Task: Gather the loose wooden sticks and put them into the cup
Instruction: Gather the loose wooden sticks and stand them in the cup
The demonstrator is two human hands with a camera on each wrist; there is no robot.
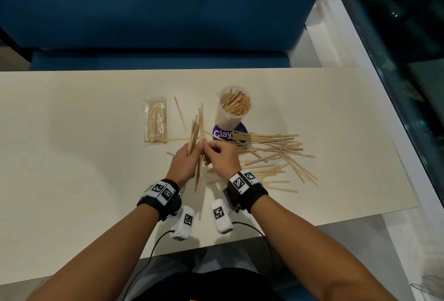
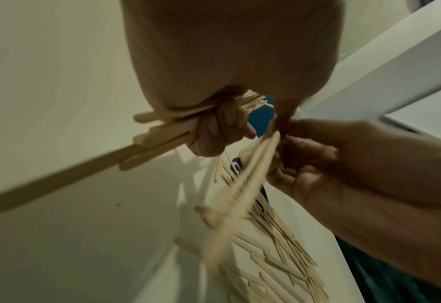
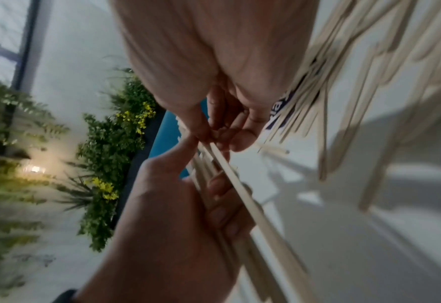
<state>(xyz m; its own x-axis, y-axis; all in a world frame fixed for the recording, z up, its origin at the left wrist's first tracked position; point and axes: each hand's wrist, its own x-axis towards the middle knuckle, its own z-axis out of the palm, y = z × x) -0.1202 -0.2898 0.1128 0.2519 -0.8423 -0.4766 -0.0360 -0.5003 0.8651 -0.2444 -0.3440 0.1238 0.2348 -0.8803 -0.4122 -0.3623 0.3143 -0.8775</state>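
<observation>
My left hand (image 1: 189,160) grips a bundle of wooden sticks (image 1: 196,130) that stands nearly upright over the table's middle; in the left wrist view its curled fingers (image 2: 215,131) wrap that bundle (image 2: 89,168). Right beside it, my right hand (image 1: 219,156) pinches a few sticks (image 2: 242,184) against the bundle; the right wrist view shows them (image 3: 230,172) between both hands. A clear cup (image 1: 234,106) part-filled with sticks stands just behind, on a purple coaster (image 1: 223,133). Many loose sticks (image 1: 274,154) lie scattered to the right of my hands.
A sealed plastic packet of sticks (image 1: 155,120) lies to the left of the bundle, with a single loose stick (image 1: 180,114) between them. The pale table (image 1: 72,156) ends near my body. A blue bench (image 1: 156,12) runs behind the far edge.
</observation>
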